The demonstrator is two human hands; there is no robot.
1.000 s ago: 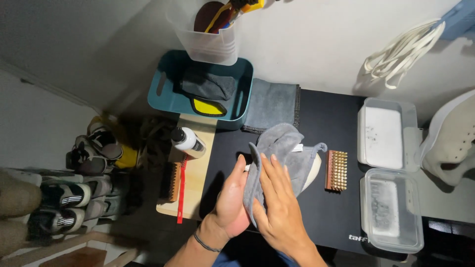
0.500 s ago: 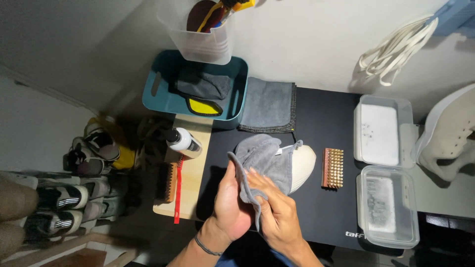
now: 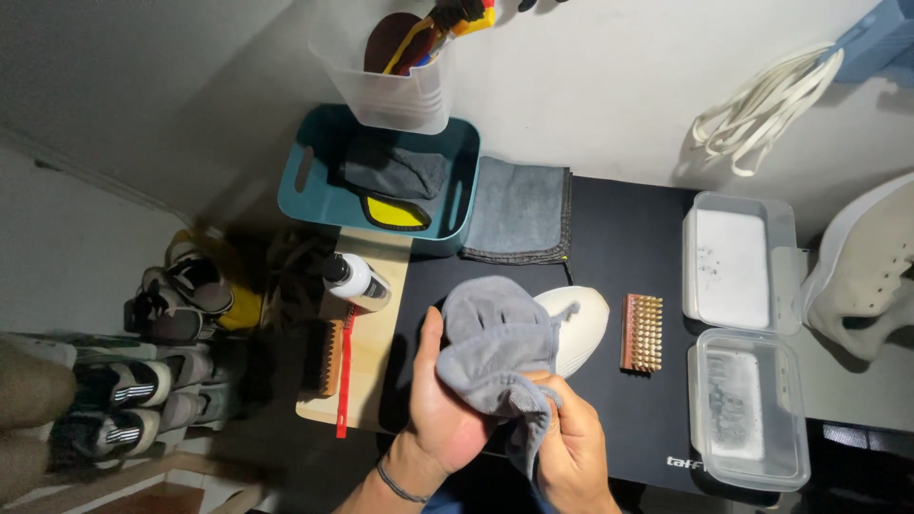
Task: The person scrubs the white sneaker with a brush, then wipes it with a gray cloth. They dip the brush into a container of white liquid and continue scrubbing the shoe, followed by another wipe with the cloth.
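Grey cloth (image 3: 495, 347) gripped by left hand (image 3: 446, 417) and right hand (image 3: 571, 447)

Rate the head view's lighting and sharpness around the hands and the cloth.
Head view: light falls from the top, the white wall bright, the lower left dim. The grey cloth, left hand and right hand look sharp and evenly lit; the black mat swallows shadow detail; wide-angle bending shows at the edges.

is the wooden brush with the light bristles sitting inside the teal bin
No, the brush lies on the black mat, right of the teal bin.
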